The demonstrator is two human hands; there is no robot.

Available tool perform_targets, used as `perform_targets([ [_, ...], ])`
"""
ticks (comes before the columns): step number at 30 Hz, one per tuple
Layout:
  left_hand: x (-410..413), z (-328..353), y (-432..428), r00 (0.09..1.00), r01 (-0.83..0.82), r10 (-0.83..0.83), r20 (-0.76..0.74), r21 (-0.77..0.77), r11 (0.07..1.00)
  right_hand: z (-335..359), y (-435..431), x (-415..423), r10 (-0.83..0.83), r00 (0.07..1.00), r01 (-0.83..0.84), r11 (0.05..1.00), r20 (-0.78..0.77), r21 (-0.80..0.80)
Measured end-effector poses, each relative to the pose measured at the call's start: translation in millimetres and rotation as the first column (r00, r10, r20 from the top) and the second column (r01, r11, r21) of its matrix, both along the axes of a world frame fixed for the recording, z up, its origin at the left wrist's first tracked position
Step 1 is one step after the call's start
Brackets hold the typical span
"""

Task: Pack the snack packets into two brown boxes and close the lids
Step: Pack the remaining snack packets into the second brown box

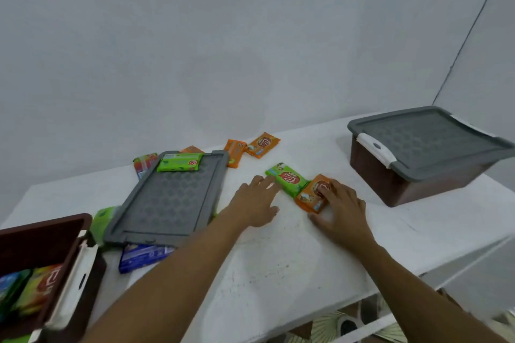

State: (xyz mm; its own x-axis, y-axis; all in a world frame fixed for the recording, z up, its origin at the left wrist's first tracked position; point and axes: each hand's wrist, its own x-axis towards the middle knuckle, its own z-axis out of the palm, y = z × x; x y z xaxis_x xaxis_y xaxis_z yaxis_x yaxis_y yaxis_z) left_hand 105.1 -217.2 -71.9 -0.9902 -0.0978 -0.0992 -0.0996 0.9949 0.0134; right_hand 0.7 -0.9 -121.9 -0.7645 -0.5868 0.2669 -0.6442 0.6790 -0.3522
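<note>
1. Your open box (pixel 41 234) sits at the near left with packets inside. Its lid (pixel 167 198) lies loose on the counter (pixel 278 259) just right of it, which leaves the box free for filling. The far-right box (pixel 418 153) has its lid on.
2. Other packets lie around and partly under the loose lid, so I judge the packing roughly half done.
3. You reach with both hands to the middle pair, probably to carry two in one trip.
4. Your left hand (pixel 255 203) lies flat, its fingers (pixel 264 184) straight and spread, grasping nothing. The green packet (pixel 287 179) lies just beyond the fingertips. I cannot tell whether they touch its left end.
5. Your right hand (pixel 341 209) grasps the orange packet (pixel 313 195): the fingers (pixel 331 189) curl over its top and the thumb sits at its near edge. The packet rests on the counter under those fingers, against the green packet's right end.
</note>
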Motion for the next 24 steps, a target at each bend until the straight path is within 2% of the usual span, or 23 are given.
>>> perform_targets([
  [5, -26, -26, 16, 0.995, -0.068, 0.071, -0.066, 0.049, 0.997, -5, -1, -9, -0.028, 0.994, 0.028, 1.0, 0.102, 0.0],
  [10, -14, -55, 27, 0.951, -0.146, 0.153, -0.27, 0.044, 0.988, -8, -1, -10, -0.006, 1.0, 0.004, 0.998, 0.023, 0.061],
  [14, -9, -58, 33, 0.88, -0.201, 0.219, -0.422, 0.086, 0.976, -12, 0, -10, 0.002, 1.0, -0.002, 0.999, 0.01, -0.04],
  [19, -7, -58, 32, 0.827, -0.252, 0.358, -0.434, 0.283, 0.925, -12, -3, -14, -0.006, 0.99, 0.035, 0.979, 0.143, -0.2],
  [24, -1, -55, 30, 0.801, -0.185, 0.417, -0.43, 0.485, 0.855, -9, -5, -11, -0.1, 0.988, 0.118, 0.981, 0.117, -0.155],
])
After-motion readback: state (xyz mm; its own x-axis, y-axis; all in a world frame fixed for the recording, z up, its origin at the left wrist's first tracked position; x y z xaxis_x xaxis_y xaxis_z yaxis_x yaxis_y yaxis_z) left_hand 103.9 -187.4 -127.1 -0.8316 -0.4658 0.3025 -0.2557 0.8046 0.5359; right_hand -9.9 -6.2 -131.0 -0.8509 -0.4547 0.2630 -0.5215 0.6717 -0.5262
